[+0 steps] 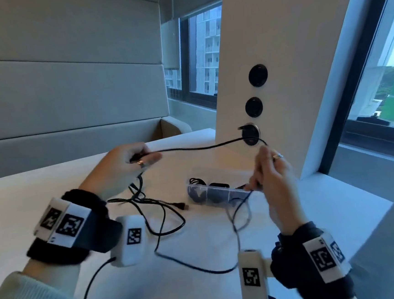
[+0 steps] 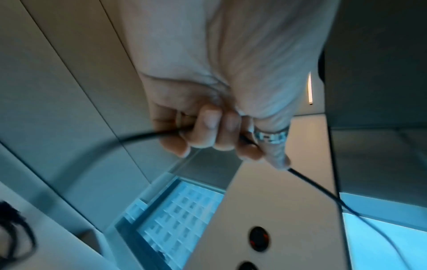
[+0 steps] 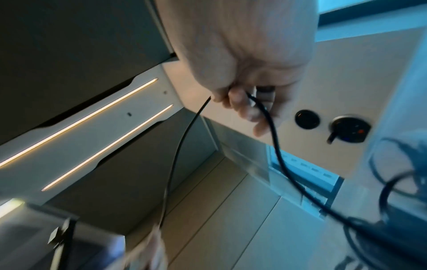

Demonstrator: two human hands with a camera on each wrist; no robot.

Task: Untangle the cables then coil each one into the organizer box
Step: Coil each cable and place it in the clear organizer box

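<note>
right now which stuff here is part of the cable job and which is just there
Part of the job:
- black cable stretched between left hand and right hand
- tangled cables on the table
- clear organizer box, some cables already inside

Just there:
- round sockets on the white panel
- window
- padded wall

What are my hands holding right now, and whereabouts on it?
Both hands grip the black cable along its cord, not at a plug: the left hand and the right hand stretch a span between them.
</note>
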